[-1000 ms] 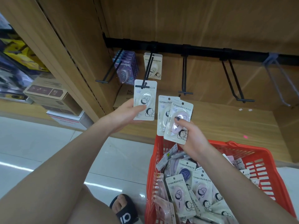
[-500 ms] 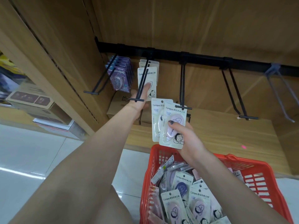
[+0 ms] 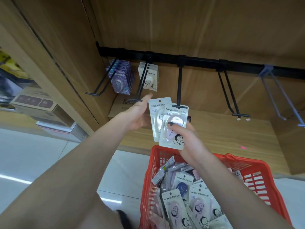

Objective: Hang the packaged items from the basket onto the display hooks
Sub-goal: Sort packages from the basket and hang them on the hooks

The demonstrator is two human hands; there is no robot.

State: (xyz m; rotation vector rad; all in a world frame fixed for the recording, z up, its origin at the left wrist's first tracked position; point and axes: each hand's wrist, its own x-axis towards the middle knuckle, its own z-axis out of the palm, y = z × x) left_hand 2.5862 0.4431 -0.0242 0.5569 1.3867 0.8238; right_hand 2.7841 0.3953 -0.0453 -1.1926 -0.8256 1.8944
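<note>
- Below the black rail (image 3: 198,61) of hooks, the right hand (image 3: 184,136) pinches two white packets (image 3: 171,124) fanned together, thumb on the front one's blister; their tops sit at the crossbar tip of the middle hook (image 3: 179,90)
- Left hand (image 3: 140,113) is empty, its grip spread with fingers straight, just left of the rear packet and near the tip of the second hook (image 3: 142,83)
- That second hook already carries white packets (image 3: 149,76) at its rail end; purple packets (image 3: 120,76) hang on the far-left hook
- Step in hand, as I judge it: taking the next packet; the next move calls for pinching one and threading its punched hole over a hook tip
- Red basket (image 3: 257,176) below, by the wooden shelf's front edge, holds many more packets
- Two black hooks and a clear one to the right hang bare; open room lies there
</note>
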